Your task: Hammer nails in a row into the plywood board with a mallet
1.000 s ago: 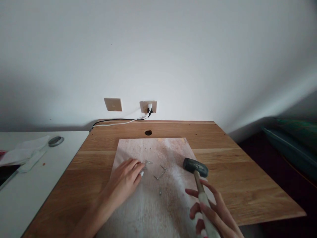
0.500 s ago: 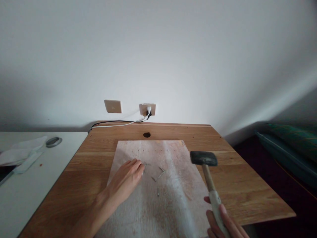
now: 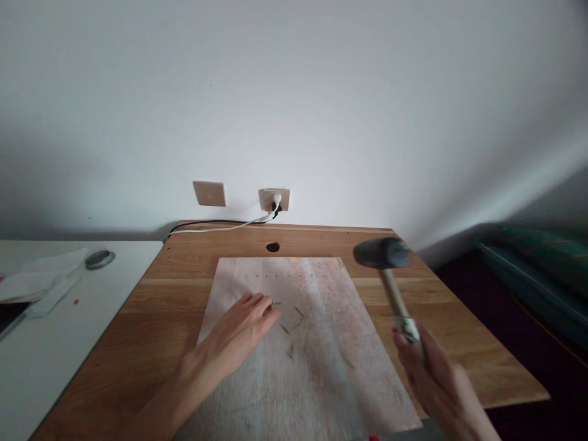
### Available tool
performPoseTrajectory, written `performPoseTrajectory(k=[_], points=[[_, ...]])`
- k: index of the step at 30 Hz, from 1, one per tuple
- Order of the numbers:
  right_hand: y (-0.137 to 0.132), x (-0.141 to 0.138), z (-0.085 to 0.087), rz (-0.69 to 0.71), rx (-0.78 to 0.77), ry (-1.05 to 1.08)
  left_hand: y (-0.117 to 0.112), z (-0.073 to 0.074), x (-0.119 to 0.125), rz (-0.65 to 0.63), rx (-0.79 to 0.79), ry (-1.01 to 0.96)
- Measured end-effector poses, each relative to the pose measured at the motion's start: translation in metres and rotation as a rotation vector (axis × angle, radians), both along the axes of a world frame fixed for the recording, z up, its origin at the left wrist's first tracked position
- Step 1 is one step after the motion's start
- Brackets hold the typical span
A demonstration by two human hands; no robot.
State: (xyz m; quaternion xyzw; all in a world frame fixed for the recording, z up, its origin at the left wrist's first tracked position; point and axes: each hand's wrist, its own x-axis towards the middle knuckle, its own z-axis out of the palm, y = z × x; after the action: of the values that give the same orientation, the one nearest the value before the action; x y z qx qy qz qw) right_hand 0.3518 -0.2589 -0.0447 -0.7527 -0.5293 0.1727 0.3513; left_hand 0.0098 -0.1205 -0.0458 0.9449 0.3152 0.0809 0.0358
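My right hand (image 3: 434,370) is wrapped round the handle of a hammer (image 3: 395,294), raised over the right side of the table. Its thick dark head (image 3: 381,252) is blurred by motion. Over the pale, worn board (image 3: 257,392), my left hand (image 3: 248,321) has its fingers curled together, and what they hold, if anything, is hidden. One thin metal nail (image 3: 276,302) shows just beyond those fingertips. Several more nails (image 3: 299,310) lie loose to the right of the hand. A row of small dark dots (image 3: 288,275) runs along the board's far end.
The board lies on a wooden table (image 3: 459,343) with a round hole (image 3: 272,247) near the wall. Cables (image 3: 215,229) run along the back edge to a wall socket (image 3: 274,199). At left stands a white table (image 3: 41,373) with papers and a grey ring (image 3: 100,259).
My right hand and the hammer have risen, with the grip turned. My left hand has shifted slightly right, its fingers over the spot where nails lay. The nearest loose nail looks slightly moved.
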Motion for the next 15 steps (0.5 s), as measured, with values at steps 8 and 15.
performPoseTrajectory(k=[8,15], points=[[0.036,0.012,-0.02,0.174,-0.183,-0.063,-0.004,0.004,0.0,0.009,-0.071,0.004],[0.055,0.017,-0.015,0.188,-0.194,0.006,-0.007,0.008,0.005,0.027,-0.055,0.039]])
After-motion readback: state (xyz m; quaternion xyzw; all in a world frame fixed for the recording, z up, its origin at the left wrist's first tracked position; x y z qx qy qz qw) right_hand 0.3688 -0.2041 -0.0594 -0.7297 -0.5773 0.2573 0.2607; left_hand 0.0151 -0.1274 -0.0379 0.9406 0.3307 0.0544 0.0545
